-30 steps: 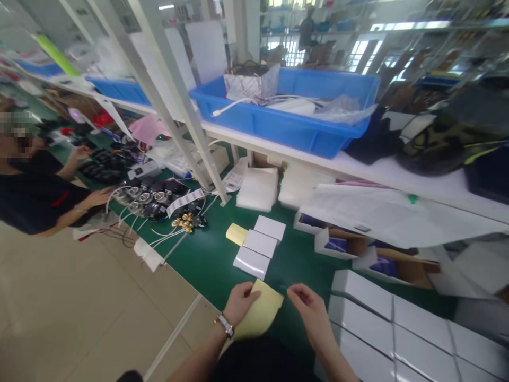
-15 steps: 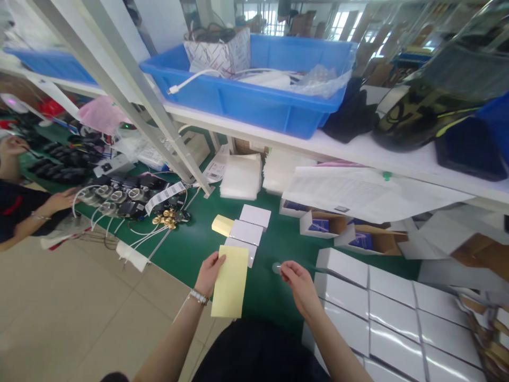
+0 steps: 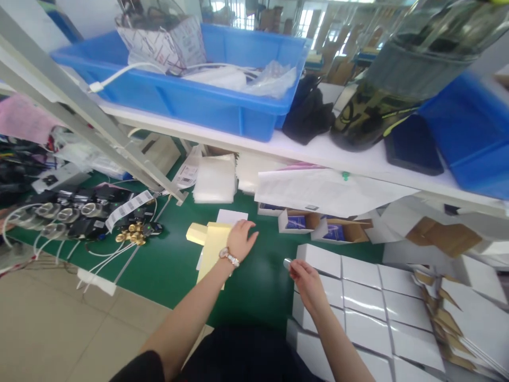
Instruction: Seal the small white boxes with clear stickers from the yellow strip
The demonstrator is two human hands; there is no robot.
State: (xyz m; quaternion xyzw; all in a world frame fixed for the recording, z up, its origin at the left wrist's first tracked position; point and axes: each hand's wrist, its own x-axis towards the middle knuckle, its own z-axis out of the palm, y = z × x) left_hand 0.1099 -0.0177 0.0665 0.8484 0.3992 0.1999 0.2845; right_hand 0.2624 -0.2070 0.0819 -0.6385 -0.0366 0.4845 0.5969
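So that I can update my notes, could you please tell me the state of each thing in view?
Left hand: open, fingers apart
Right hand: pinching small shiny item
Yellow sheet: unfolded, partly hidden
White boxes in rows: closed
Rear brown-lined boxes: open, blue contents showing
Large blue bin: open, loaded

A person's left forearm and right forearm reach forward, the left hand stretched farther out with fingers loosely bent and thumb apart, the right hand lower, its thumb and fingertips drawn together in a pinch.
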